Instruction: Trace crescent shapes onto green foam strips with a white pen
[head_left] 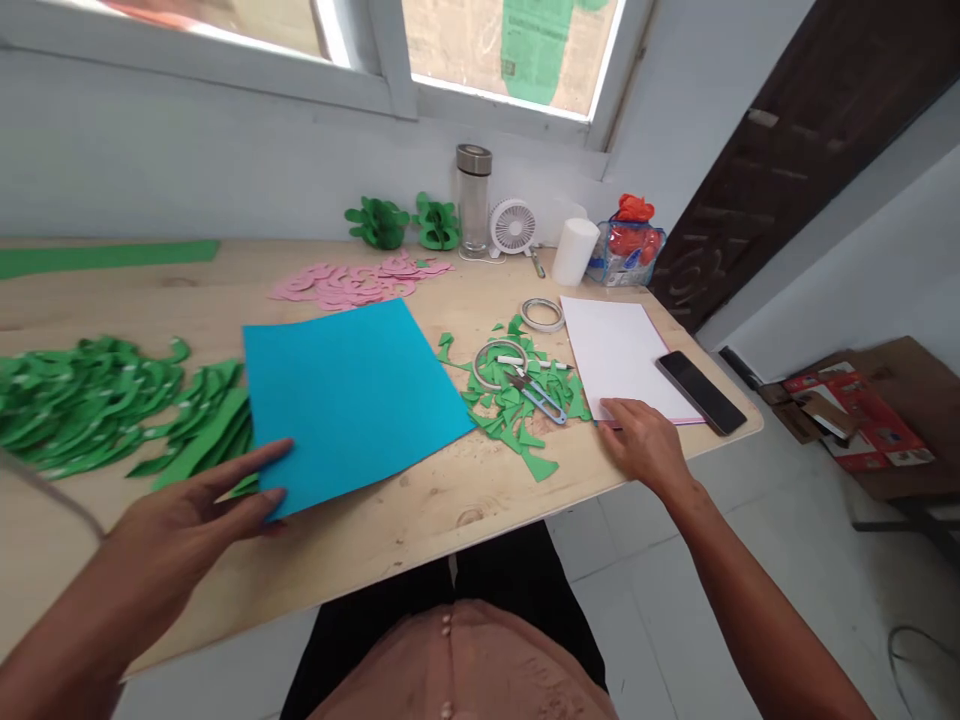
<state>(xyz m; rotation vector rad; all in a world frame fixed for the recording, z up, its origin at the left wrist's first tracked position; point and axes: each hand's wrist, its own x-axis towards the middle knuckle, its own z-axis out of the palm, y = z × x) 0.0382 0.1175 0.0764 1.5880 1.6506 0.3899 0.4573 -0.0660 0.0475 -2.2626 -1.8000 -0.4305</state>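
A blue paper sheet (349, 395) lies flat in the middle of the wooden table (420, 500). My left hand (191, 515) rests at the sheet's near left corner, fingers stretched out and touching its edge. My right hand (643, 440) lies flat on the table at the near corner of a white paper sheet (619, 355), fingers on its edge. Between the two sheets lie green paper scraps (517, 410), small blue-handled scissors (541, 397) and a tape ring (491, 362).
Green cut strips (97, 400) pile at the left, pink cut shapes (352, 282) at the back. A black phone (701, 392) lies on the white sheet's right edge. A bottle (474, 200), small fan (514, 227), white roll (574, 251), second tape ring (542, 314) and bag (626, 245) stand near the wall. Cardboard (870, 410) lies on the floor.
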